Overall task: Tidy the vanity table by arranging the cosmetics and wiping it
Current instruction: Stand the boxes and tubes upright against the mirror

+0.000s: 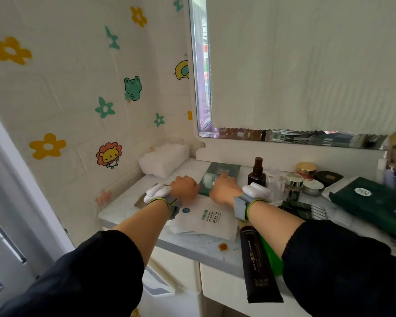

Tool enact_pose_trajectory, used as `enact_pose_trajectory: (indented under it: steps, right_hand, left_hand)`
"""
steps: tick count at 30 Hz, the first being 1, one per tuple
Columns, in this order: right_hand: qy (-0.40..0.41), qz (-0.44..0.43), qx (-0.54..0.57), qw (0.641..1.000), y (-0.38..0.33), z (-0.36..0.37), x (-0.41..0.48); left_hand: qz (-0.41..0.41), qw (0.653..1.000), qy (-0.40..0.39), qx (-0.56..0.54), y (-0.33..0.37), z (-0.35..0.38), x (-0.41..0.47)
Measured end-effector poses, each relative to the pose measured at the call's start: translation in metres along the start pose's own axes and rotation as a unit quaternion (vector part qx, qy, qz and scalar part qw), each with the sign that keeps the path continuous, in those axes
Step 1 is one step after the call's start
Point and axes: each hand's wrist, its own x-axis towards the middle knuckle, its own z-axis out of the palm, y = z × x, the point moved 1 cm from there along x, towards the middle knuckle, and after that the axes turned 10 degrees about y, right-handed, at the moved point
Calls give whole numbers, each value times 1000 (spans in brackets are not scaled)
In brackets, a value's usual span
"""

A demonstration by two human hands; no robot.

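On the white marble vanity top [192, 245], a dark green mask packet [224, 170] lies flat below the mirror. My left hand [185, 186] is curled at the packet's lower left corner; its fingertips are hidden, so a grip cannot be told. My right hand [224, 189] rests on the packet's lower part, index finger stretched over it. A white mask packet [206, 219] lies under both wrists. A black tube [258, 261] lies by my right forearm. A brown spray bottle [257, 173] and several jars [294, 184] stand to the right.
A brown stain [223, 247] marks the front edge. A white fluffy pack [165, 161] sits in the back left corner by the stickered wall. A large dark green box [375, 202] and loose sachets [318, 211] fill the right side. The mirror [306, 65] stands behind.
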Motion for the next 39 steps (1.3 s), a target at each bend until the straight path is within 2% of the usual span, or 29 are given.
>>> enact_pose_trajectory:
  steps: [4,9,11,13,17,19,25,31,39]
  right_hand:
    - [17,2,53,998,-2,-3,-6]
    - [90,-12,110,990,-10,-12,-14]
    - [139,-17,122,983,-16,-18,-16]
    - [182,-30,140,973,-23,-22,-15]
    - [246,-59,222,942,-34,-25,-9]
    - [257,-49,269,927,-36,-26,-6]
    - [252,-56,345,902,-49,-23,20]
    - [254,-63,367,893,-55,-21,53]
    - [189,-7,458,869,-58,-5,99]
  left_hand:
    - [-63,994,-7,-85,-1,6,3]
    - [-74,972,17,-223,-4,-3,6]
    - [-96,936,53,-335,-4,-8,7]
    - [-124,884,81,-444,-2,-15,9]
    - [-146,818,150,-535,-6,-32,18]
    - [-156,798,167,-557,-9,-38,24]
    - [-150,775,178,-588,-14,-45,57]
    - [-127,795,175,-567,-12,-50,91]
    - [-111,784,158,-590,-8,-40,134]
